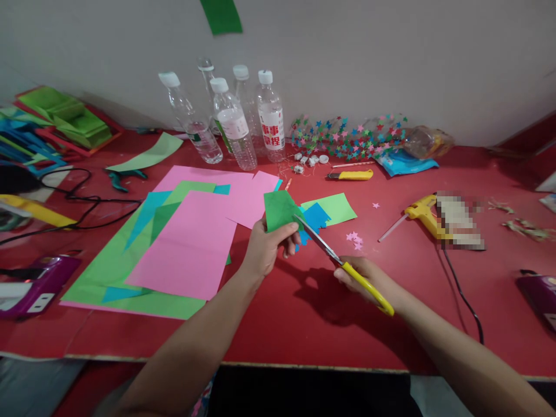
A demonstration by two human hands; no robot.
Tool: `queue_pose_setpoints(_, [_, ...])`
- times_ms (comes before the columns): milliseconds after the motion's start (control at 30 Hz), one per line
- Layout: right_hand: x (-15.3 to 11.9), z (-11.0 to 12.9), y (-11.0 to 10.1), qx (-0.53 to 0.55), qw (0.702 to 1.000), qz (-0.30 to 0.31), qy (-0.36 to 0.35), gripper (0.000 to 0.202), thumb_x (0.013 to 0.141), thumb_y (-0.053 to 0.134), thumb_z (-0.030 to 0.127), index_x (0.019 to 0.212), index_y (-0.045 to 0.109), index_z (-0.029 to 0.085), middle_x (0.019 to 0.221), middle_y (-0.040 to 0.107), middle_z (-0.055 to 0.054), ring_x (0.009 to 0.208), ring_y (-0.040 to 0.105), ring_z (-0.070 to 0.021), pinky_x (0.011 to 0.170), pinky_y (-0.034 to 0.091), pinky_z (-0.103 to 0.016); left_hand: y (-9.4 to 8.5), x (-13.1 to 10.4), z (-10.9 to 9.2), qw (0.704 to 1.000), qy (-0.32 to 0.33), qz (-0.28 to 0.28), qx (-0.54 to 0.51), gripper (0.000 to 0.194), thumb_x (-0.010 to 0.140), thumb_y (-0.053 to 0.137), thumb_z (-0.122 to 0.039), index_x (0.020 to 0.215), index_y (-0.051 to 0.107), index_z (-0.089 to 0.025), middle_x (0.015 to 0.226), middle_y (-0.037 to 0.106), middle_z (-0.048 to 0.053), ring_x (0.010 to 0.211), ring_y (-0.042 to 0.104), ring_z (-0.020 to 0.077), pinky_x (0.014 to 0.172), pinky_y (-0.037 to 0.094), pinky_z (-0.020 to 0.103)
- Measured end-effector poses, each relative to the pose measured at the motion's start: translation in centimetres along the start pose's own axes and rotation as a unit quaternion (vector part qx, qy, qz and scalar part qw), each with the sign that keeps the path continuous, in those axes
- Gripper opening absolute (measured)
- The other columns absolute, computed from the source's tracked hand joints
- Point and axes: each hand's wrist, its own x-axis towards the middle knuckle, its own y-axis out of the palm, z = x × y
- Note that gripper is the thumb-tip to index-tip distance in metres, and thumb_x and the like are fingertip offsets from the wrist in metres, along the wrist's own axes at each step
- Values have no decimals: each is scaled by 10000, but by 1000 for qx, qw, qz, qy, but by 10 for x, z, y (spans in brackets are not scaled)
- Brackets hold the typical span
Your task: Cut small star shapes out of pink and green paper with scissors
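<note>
My left hand (266, 246) pinches a small piece of dark green paper (280, 209), held up above the table. My right hand (362, 275) grips scissors (367, 286) with yellow handles. Their blades reach up and left, and the tip meets the right side of the green paper. Whether the blades are parted is hard to make out. Behind the scissors lie a blue paper piece (316, 215) with a jagged edge and a light green paper (341, 207). Several small pink paper stars (356, 240) rest to the right of the blades.
Pink sheets (186, 243) and green sheets lie stacked at left. Several plastic bottles (271, 119) stand by the wall, beside a clear container covered in colored stars (347, 136). A yellow utility knife (351, 175) lies before it. At right are a yellow glue gun (423, 215) and its black cord (463, 295).
</note>
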Motion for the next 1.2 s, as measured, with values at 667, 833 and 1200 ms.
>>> queue_pose_setpoints(667, [-1,-10,8,135,989,10,53,547,829,460,716,687,427,189,520,344,74,406,289,-52,358,250,-188,15,-8,13,998,40,-55,-13,237,774,674,-304,620,587,-147,532,582,-21,414,487,49,395,363,169])
queue_pose_setpoints(833, [-2,-6,3,92,995,15,38,566,824,436,735,686,430,187,534,360,63,420,307,-58,372,245,-196,12,-8,16,998,42,-50,-2,257,804,642,-284,595,573,-153,493,540,-34,408,455,41,403,330,166])
queue_pose_setpoints(1200, [-3,-6,2,88,995,18,43,554,839,442,713,682,442,183,539,376,61,417,319,-55,371,266,-189,9,-6,16,997,55,-51,10,288,811,635,-246,552,556,-148,490,525,-38,399,402,20,409,271,170])
